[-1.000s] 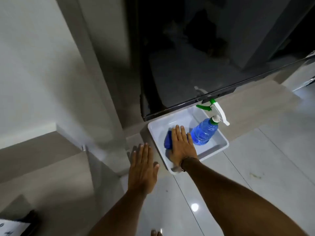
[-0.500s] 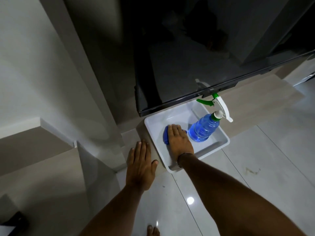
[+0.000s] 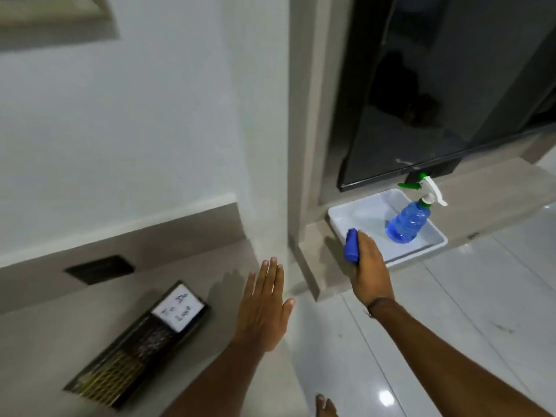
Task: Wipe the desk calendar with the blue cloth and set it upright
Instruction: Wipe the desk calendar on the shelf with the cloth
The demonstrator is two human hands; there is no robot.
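The blue cloth [image 3: 351,245] is gripped in the closed right hand [image 3: 368,266] above the white tray's [image 3: 340,218] near edge. The left hand [image 3: 262,308] is held flat, fingers extended. The desk calendar [image 3: 137,346] lies flat on the ledge at lower left.

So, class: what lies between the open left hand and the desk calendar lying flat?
Head view: only bare ledge between left hand and desk calendar.

Right hand [image 3: 368,263] grips blue cloth [image 3: 351,245]; desk calendar [image 3: 140,341] flat.

Desk calendar [image 3: 141,341] blurred; print illegible
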